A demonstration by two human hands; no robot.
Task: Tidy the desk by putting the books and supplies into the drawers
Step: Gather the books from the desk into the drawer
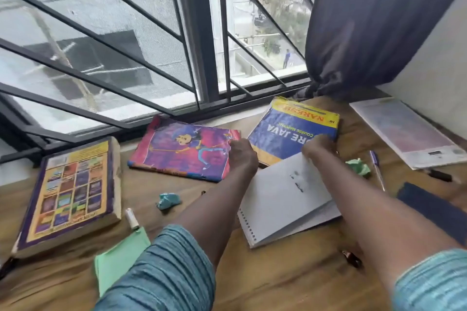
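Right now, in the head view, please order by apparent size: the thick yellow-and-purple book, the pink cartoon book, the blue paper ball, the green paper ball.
1. thick yellow-and-purple book, though nearer the camera.
2. pink cartoon book.
3. blue paper ball and green paper ball: alike, not ranked.

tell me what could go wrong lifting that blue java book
1. The Java book overlaps the open notebook; lifting may drag or crease its page.
2. The right hand is close to the pen and green wad; a sweep could scatter them.
3. The left hand borders the pink book and may snag it.
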